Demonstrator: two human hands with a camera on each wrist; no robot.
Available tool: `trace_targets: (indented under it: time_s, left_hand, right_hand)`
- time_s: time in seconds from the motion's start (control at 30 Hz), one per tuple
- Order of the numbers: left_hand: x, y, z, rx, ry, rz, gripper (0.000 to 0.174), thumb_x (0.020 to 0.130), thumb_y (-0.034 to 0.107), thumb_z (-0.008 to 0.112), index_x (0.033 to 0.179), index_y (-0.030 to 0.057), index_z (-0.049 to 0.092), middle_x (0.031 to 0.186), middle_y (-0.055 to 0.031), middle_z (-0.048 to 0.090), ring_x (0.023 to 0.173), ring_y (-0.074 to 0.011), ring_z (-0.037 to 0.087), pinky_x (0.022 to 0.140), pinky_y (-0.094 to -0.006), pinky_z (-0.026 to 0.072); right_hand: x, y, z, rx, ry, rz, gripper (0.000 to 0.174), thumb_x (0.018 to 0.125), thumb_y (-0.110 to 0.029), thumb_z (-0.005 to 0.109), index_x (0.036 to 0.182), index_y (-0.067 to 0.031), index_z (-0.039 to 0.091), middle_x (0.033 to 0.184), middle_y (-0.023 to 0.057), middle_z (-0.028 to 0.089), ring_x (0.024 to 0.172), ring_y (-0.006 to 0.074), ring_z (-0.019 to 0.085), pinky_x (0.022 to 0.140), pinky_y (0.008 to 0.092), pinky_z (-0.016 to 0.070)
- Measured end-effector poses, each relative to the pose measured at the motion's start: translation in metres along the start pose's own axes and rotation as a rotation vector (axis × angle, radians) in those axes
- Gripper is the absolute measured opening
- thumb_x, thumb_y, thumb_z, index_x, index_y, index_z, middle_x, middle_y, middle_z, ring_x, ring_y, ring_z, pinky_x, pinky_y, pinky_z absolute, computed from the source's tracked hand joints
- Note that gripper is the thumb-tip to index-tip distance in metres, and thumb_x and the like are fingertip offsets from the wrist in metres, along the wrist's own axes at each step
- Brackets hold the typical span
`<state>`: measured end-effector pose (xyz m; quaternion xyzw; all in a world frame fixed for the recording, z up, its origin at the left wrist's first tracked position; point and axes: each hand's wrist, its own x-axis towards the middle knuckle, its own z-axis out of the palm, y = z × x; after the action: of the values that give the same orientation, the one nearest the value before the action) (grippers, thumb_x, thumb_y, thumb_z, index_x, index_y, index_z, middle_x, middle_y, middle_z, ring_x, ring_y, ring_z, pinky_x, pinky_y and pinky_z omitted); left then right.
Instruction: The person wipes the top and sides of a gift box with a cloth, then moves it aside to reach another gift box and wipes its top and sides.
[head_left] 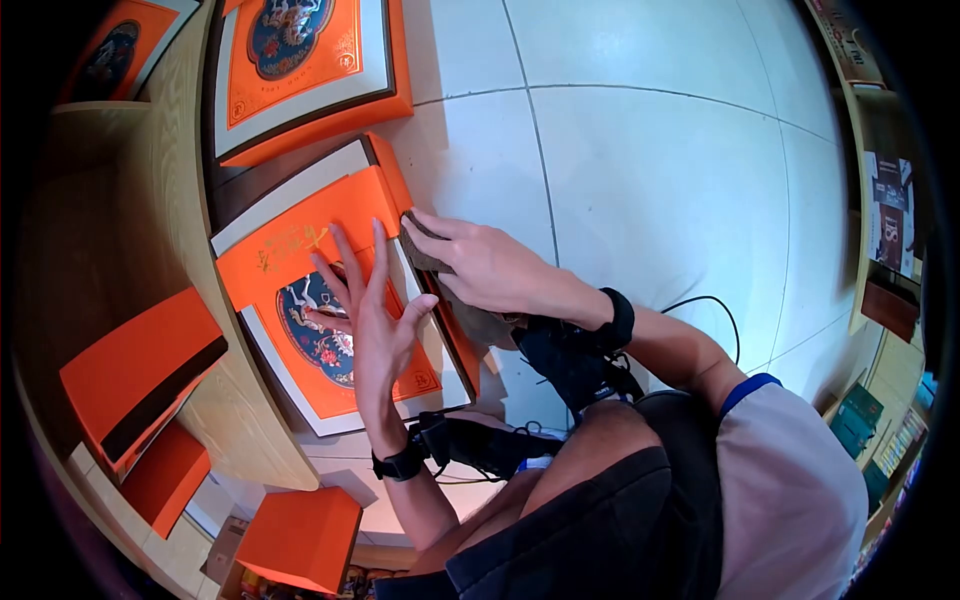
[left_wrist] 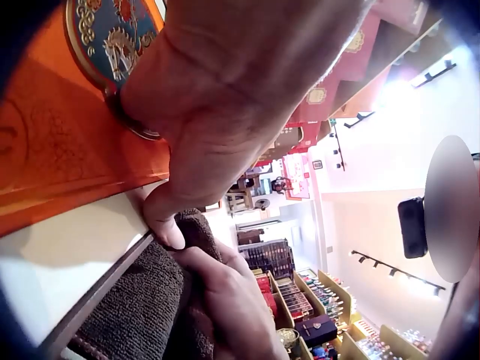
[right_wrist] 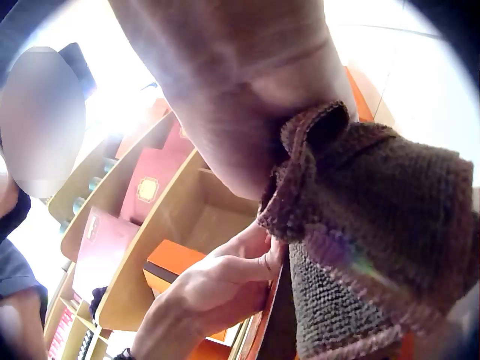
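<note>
While my left hand (head_left: 368,305) presses flat, fingers spread, on the orange box (head_left: 285,245), my right hand (head_left: 485,268) grips the brown cloth (head_left: 425,255) against its right edge.

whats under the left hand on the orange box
The left hand rests on the orange box, over its blue medallion; the part beneath palm and fingers is hidden.
</note>
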<state>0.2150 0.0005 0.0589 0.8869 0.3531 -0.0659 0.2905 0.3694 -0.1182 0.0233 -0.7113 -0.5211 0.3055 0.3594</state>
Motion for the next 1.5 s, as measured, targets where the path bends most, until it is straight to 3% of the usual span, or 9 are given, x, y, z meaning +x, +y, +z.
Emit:
trace_targets:
  time_s: [0.07,0.47,0.53,0.67,0.83,0.97,1.17,1.27,1.5]
  left_hand:
    - [0.000,0.002,-0.001,-0.004,0.003,-0.003,0.106,0.076,0.043,0.087,0.166,0.0333,0.032,0.179,-0.0075,0.000,0.162,-0.0417,-0.013,0.111,-0.0795,-0.0164]
    - [-0.004,0.000,0.001,-0.027,0.046,-0.002,0.101,0.079,0.038,0.085,0.166,0.0321,0.034,0.179,-0.0087,0.001,0.163,-0.0387,-0.010,0.114,-0.0745,-0.0186]
    - [-0.007,-0.002,0.003,-0.028,0.060,-0.011,0.099,0.081,0.041,0.084,0.166,0.0317,0.035,0.179,-0.0094,0.002,0.163,-0.0380,-0.009,0.115,-0.0735,-0.0188]
    - [-0.020,-0.014,0.011,0.034,0.143,0.069,0.087,0.089,0.045,0.078,0.165,0.0302,0.037,0.178,-0.0113,0.005,0.163,-0.0388,0.000,0.120,-0.0691,-0.0133]
    - [-0.036,-0.022,0.010,0.122,0.209,0.132,0.067,0.098,0.042,0.069,0.160,0.0261,0.047,0.176,-0.0128,0.015,0.162,-0.0360,0.012,0.128,-0.0620,-0.0017]
    - [-0.038,-0.027,0.019,0.183,0.203,0.117,0.064,0.100,0.042,0.067,0.159,0.0278,0.048,0.176,-0.0117,0.019,0.162,-0.0359,0.014,0.128,-0.0622,-0.0018]
    - [-0.038,-0.025,0.020,0.231,0.206,0.104,0.061,0.103,0.043,0.062,0.160,0.0251,0.048,0.176,-0.0102,0.020,0.162,-0.0335,0.014,0.129,-0.0562,-0.0007]
    - [-0.037,-0.026,0.021,0.232,0.208,0.110,0.061,0.103,0.043,0.062,0.160,0.0254,0.048,0.176,-0.0102,0.020,0.162,-0.0337,0.015,0.129,-0.0565,-0.0005]
    - [-0.037,-0.028,0.021,0.243,0.208,0.114,0.062,0.103,0.044,0.062,0.160,0.0255,0.047,0.176,-0.0104,0.020,0.162,-0.0341,0.015,0.129,-0.0568,-0.0009]
  right_hand:
    - [-0.002,0.001,0.002,-0.042,0.048,-0.056,0.058,0.089,-0.007,0.060,0.144,0.0066,0.048,0.144,0.0264,0.053,0.117,0.0446,0.064,0.096,0.0481,0.0587]
    - [-0.005,-0.002,-0.006,0.060,-0.060,0.044,0.060,0.089,-0.006,0.060,0.147,0.0064,0.048,0.150,0.0283,0.051,0.120,0.0457,0.063,0.104,0.0474,0.0546]
    - [-0.004,0.001,-0.008,0.288,0.016,0.145,0.068,0.086,0.001,0.060,0.153,-0.0025,0.048,0.154,0.0251,0.051,0.127,0.0431,0.061,0.112,0.0428,0.0489]
    - [-0.006,0.006,-0.007,0.277,0.209,0.090,0.071,0.085,0.003,0.061,0.154,-0.0034,0.048,0.154,0.0239,0.052,0.135,0.0435,0.056,0.117,0.0415,0.0446]
    - [-0.006,-0.007,-0.004,0.250,0.137,0.078,0.073,0.084,0.006,0.063,0.155,-0.0031,0.046,0.159,0.0223,0.047,0.138,0.0440,0.053,0.118,0.0425,0.0446]
    - [-0.007,-0.010,0.011,0.204,0.139,0.046,0.073,0.084,0.007,0.063,0.154,-0.0019,0.046,0.163,0.0217,0.041,0.138,0.0445,0.052,0.117,0.0437,0.0454]
    - [-0.013,-0.014,0.012,0.190,0.112,0.054,0.074,0.084,0.008,0.063,0.155,-0.0018,0.045,0.163,0.0224,0.040,0.138,0.0452,0.050,0.117,0.0441,0.0457]
    - [-0.018,-0.015,0.010,0.163,0.056,0.037,0.070,0.087,0.004,0.062,0.154,0.0036,0.043,0.160,0.0278,0.040,0.144,0.0429,0.046,0.119,0.0448,0.0432]
    - [-0.022,-0.014,0.011,0.151,0.027,0.038,0.072,0.087,0.002,0.063,0.155,0.0029,0.042,0.162,0.0264,0.039,0.146,0.0422,0.044,0.118,0.0449,0.0436]
